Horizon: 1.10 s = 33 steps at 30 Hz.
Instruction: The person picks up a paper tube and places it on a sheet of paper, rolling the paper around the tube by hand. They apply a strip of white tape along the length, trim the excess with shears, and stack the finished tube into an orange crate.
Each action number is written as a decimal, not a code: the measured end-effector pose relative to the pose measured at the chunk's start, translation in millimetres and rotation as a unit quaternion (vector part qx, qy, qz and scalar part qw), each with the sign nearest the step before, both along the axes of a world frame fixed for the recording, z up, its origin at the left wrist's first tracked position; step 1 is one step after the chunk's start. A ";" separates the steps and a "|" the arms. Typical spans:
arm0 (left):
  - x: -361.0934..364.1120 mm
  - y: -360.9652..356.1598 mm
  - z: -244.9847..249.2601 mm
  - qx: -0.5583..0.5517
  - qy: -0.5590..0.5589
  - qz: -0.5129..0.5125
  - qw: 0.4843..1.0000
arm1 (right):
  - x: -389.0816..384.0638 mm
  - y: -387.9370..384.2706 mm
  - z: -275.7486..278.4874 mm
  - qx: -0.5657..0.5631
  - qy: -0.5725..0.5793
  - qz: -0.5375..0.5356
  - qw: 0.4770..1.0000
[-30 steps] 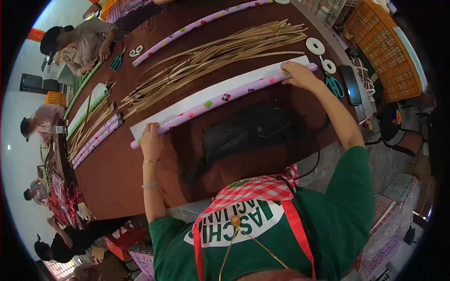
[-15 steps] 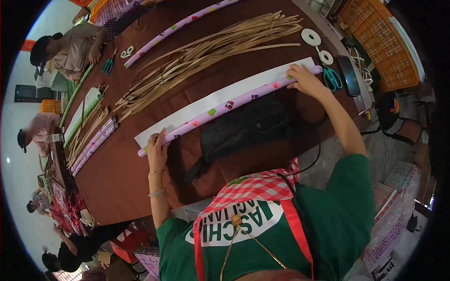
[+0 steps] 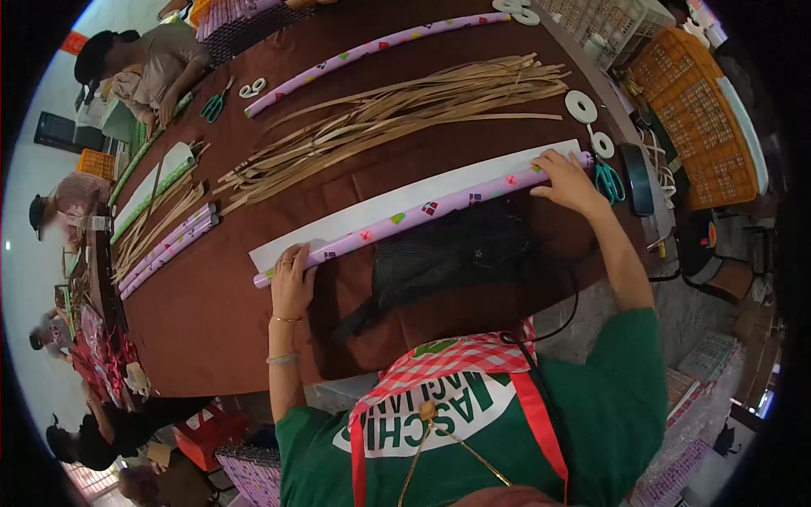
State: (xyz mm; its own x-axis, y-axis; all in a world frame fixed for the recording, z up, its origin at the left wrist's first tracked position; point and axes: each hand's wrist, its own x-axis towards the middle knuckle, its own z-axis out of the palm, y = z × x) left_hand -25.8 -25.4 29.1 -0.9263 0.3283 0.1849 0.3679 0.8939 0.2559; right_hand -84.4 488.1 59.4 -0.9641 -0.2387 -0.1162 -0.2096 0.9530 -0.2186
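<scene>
A long roll of purple patterned paper (image 3: 397,221) lies across the brown tabletop in front of me, with a strip of its white underside (image 3: 355,218) showing flat along the far edge. Near the roll's left end, my left hand (image 3: 292,277) curls its fingers over the paper. My right hand (image 3: 564,179) grips it close to the right end, fingers bent over the top and thumb on the near side. Teal-handled scissors (image 3: 608,182) lie just beyond that end. A black mesh bag (image 3: 448,258) rests on the near side of the roll.
Thin brown strips (image 3: 397,110) lie in a bundle beyond the paper. Behind them is another purple roll (image 3: 372,57). White tape rolls (image 3: 581,107) and a dark case (image 3: 635,179) sit at right. Shorter purple rolls (image 3: 169,249) are at left. Co-workers (image 3: 160,72) are along the left side.
My view has shifted, so the tabletop things appear lower. Both hands stay on the purple roll, and the white strip looks slightly narrower toward the right.
</scene>
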 end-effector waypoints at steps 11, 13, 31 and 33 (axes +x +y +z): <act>-5.9 5.0 18.3 -0.003 -0.035 -0.052 0.998 | -112.6 -87.5 -4.6 -0.054 0.163 0.101 0.980; -6.2 5.0 16.2 -0.002 -0.035 -0.049 0.998 | -135.9 -96.8 -27.2 -0.046 0.152 0.080 0.984; -146.7 119.1 106.9 0.074 0.173 -0.131 0.973 | -176.4 -116.5 89.4 -0.103 0.229 0.159 0.955; -179.9 133.3 105.8 0.061 0.163 -0.084 0.981 | -193.2 -125.0 104.6 -0.065 0.300 0.133 0.943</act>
State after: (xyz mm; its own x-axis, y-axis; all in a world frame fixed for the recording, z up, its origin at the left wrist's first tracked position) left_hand -205.7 107.9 134.9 -0.7461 0.4278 0.5103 0.5872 0.7840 0.2013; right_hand -277.6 363.1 164.1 -0.7516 -0.4554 0.4772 -0.5596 0.8232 -0.0959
